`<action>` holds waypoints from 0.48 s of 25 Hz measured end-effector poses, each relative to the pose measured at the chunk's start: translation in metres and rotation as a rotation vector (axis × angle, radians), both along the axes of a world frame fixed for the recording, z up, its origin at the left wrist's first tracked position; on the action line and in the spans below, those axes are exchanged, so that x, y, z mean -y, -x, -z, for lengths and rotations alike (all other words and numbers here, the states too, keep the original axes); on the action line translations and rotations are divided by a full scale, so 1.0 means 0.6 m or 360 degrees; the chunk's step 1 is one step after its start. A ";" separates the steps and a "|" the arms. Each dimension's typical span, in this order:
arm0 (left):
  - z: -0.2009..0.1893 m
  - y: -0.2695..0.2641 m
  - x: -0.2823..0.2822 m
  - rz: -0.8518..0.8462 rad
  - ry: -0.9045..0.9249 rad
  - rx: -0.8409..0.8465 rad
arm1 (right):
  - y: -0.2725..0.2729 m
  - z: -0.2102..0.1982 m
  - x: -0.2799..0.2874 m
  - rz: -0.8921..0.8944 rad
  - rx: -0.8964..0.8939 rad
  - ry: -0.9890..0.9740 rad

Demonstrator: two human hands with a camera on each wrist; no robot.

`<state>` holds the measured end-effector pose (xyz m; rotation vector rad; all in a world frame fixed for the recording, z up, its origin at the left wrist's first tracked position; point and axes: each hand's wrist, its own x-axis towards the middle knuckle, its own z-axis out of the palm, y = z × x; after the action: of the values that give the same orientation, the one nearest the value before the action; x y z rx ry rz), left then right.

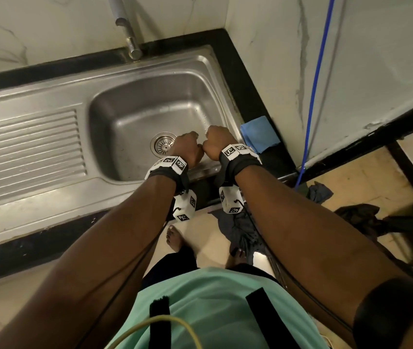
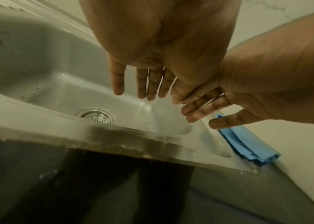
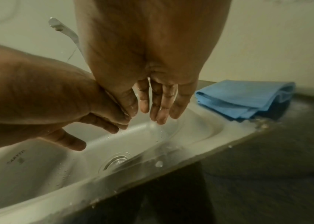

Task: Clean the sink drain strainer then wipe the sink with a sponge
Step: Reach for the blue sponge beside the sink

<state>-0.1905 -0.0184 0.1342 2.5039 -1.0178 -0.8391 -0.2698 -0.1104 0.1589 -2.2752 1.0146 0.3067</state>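
The steel sink has its round drain strainer seated in the basin floor. Both my hands hang side by side over the basin's near right part. My left hand is just right of the strainer, and my right hand is beside it. In the wrist views the left hand and right hand point straight, wet fingers downward and hold nothing; their thumbs touch. A folded blue cloth or sponge lies on the black counter at the sink's right rim, also visible as the blue cloth.
The faucet stands at the back rim, turned away from the basin. A ribbed drainboard stretches to the left. A blue cable runs down the right wall. Dark clothes lie on the floor by my bare feet.
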 end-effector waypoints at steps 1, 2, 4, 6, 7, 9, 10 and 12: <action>-0.004 0.017 0.002 -0.0005 -0.0011 0.0006 | 0.018 0.000 0.005 -0.0026 0.0015 0.0010; -0.008 0.036 0.006 -0.0023 -0.0018 0.0018 | 0.038 0.002 0.011 -0.0048 0.0025 0.0022; -0.016 0.074 0.009 -0.0069 -0.0034 0.0016 | 0.083 0.008 0.019 -0.0055 0.0028 0.0027; -0.018 0.112 0.011 -0.0081 -0.0083 0.0024 | 0.125 0.014 0.031 -0.0058 0.0057 0.0070; -0.019 0.132 0.011 -0.0088 -0.0097 0.0021 | 0.147 0.018 0.037 -0.0071 0.0065 0.0090; -0.015 0.160 0.009 -0.0118 -0.0123 0.0027 | 0.179 0.026 0.049 -0.0094 0.0100 0.0117; -0.013 0.169 0.006 -0.0134 -0.0144 0.0027 | 0.189 0.028 0.055 -0.0091 0.0127 0.0134; -0.010 0.188 0.002 -0.0168 -0.0197 0.0029 | 0.210 0.028 0.066 -0.0063 0.0174 0.0202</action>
<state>-0.3035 -0.0197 0.1400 2.6468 -0.8549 -0.8737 -0.3959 -0.1501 0.1422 -2.3994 0.9582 0.1354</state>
